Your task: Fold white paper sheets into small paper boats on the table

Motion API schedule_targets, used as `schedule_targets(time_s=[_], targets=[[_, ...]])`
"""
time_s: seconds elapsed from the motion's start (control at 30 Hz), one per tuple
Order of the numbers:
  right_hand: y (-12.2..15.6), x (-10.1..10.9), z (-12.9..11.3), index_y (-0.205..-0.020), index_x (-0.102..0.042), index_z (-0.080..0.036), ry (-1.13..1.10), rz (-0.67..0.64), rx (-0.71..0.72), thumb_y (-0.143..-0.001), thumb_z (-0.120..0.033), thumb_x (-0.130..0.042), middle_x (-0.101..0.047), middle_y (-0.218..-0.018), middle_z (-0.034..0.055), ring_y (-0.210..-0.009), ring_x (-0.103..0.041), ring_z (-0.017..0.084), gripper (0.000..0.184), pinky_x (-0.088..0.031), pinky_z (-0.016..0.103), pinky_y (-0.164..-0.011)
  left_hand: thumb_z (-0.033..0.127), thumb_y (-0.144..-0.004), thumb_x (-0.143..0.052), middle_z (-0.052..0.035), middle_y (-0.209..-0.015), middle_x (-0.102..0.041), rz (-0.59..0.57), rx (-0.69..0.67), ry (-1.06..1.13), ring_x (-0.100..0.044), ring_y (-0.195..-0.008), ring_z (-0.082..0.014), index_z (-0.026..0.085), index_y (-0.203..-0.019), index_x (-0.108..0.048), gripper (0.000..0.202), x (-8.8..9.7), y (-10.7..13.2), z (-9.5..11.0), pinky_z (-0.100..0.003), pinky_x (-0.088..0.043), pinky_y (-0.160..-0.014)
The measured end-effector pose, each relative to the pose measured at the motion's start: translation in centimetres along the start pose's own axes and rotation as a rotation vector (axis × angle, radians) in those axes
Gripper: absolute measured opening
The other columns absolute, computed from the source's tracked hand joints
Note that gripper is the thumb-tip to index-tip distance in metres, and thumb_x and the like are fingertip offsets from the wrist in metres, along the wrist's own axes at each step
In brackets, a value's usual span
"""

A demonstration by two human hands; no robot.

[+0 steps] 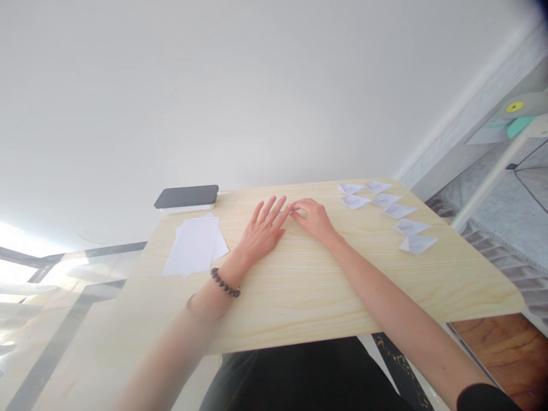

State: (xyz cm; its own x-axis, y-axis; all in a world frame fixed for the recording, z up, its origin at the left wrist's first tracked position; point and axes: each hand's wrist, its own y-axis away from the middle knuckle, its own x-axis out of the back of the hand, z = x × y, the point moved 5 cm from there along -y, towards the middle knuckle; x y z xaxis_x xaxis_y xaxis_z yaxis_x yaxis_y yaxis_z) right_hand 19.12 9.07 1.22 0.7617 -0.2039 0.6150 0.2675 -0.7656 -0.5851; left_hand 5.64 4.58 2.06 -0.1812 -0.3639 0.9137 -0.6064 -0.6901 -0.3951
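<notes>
Near the middle of the wooden table, my left hand [264,229] lies flat with its fingers spread, over a small piece of folded paper [269,214] that it mostly covers. Only a bit of that paper shows between the fingers. My right hand [314,219] is beside it, thumb and index finger pinched together at the paper's right end, close to the left fingertips. To the left lies a stack of white paper sheets [192,244]. Several folded white paper shapes, such as the nearest folded paper [418,245], sit in loose rows on the right.
A dark-topped phone-like device [187,197] on a white base stands at the back left, with a white cable [226,195]. The light wooden table [299,302] meets a white wall [265,91] behind. A pale pole [492,171] stands beyond the right edge.
</notes>
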Motion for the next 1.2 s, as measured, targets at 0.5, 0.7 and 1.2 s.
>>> schedule_targets(time_s=[0.5, 0.7, 1.2], targets=[[0.2, 0.2, 0.9, -0.086, -0.057, -0.019, -0.293, 0.024, -0.250, -0.079, -0.034, -0.050, -0.063, -0.084, 0.0026, -0.079, -0.059, 0.016, 0.018, -0.046, 0.030, -0.074, 0.003, -0.078, -0.034, -0.0110, -0.142, -0.024, 0.146, 0.049, 0.075, -0.017, -0.131, -0.0261, 0.020, -0.136, -0.023, 0.062, 0.9, 0.0, -1.1, -0.048, -0.017, -0.105], [0.1, -0.1, 0.9, -0.088, -0.057, -0.019, -0.365, -0.013, -0.244, -0.078, -0.036, -0.051, -0.062, -0.087, 0.0029, -0.081, -0.059, 0.016, 0.021, -0.046, 0.030, -0.076, 0.004, -0.080, -0.033, -0.0116, -0.137, -0.032, 0.198, 0.047, 0.136, -0.024, -0.128, -0.0247, 0.020, -0.134, -0.028, 0.057, 1.1, 0.0, -1.7, -0.046, -0.025, -0.102], [0.4, -0.6, -0.2, -0.091, -0.058, -0.019, -0.397, -0.103, -0.238, -0.077, -0.041, -0.052, -0.064, -0.082, 0.0023, -0.075, -0.059, 0.014, 0.027, -0.047, 0.029, -0.073, 0.025, -0.085, -0.046, -0.0049, -0.102, -0.060, 0.437, 0.150, 0.339, -0.054, -0.095, -0.0152, 0.021, -0.096, -0.057, 0.016, 1.7, 0.6, -3.4, -0.028, -0.044, -0.080]])
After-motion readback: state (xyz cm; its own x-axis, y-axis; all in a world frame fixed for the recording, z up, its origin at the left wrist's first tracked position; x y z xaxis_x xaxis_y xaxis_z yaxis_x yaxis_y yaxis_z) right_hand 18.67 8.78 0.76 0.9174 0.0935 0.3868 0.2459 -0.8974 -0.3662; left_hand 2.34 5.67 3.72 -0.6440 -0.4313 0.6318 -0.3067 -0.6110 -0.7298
